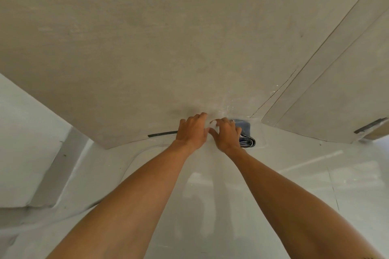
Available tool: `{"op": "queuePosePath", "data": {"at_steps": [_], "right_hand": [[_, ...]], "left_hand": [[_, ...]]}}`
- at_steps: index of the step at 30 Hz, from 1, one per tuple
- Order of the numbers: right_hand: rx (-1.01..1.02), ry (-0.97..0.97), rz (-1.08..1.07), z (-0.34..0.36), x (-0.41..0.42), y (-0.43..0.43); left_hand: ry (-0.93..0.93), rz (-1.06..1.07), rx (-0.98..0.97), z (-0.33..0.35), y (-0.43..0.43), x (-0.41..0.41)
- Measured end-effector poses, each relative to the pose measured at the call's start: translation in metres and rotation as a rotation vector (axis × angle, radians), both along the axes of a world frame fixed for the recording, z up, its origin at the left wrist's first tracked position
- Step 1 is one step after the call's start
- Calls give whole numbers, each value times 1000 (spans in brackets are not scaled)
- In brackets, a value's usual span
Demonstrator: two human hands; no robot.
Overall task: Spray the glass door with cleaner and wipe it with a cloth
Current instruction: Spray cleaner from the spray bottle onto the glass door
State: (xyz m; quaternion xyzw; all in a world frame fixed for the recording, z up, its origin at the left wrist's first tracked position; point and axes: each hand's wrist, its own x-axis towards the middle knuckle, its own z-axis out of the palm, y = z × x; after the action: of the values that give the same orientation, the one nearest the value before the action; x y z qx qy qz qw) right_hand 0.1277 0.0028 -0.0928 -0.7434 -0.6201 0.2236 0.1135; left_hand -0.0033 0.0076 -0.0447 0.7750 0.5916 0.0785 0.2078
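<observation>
Two hands are in view, close together at the lower edge of the door panel (189, 48), and both forearms run up from the bottom of frame.

Item 1, orientation. I see the cloth (246, 137) under and just beyond the right hand (226, 135). It is blue and folded. The exposed part has its long axis running near to far, leaning slightly right. The stacked fold edges face the near right.

Item 2, obscured or unclear. The right hand covers most of the cloth, so I cannot give its full outline. A small pale patch (213, 124) sits between the two sets of fingertips and I cannot identify it. The left palm faces away from me, and anything beneath it is hidden. I cannot tell whether the panel's grey-beige surface is frosted or simply soiled. White specks (273, 91) show near the seam with the second panel (328, 90). A dark strip (162, 133) lies along the panel's lower edge, touching the left hand (192, 131).

Item 3, grip. The right grip is bent over the cloth and holds it. The left hand's fingers are bent, with their tips at the panel. I cannot tell whether that grip holds anything.
</observation>
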Motion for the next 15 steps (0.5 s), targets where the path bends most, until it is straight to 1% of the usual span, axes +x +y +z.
{"op": "queuePosePath", "data": {"at_steps": [4,7,11,13,15], "right_hand": [[40,185,-24,22,13,-2],[82,249,-4,48,25,-3],[119,361,88,83,40,-3],[142,409,117,99,47,-4],[186,464,118,114,55,-5]], "left_hand": [[-57,10,-75,0,0,8],[-142,9,-118,5,-1,18],[-364,96,-115,17,1,30],[-471,105,-97,27,2,36],[-541,93,-77,39,2,45]]}}
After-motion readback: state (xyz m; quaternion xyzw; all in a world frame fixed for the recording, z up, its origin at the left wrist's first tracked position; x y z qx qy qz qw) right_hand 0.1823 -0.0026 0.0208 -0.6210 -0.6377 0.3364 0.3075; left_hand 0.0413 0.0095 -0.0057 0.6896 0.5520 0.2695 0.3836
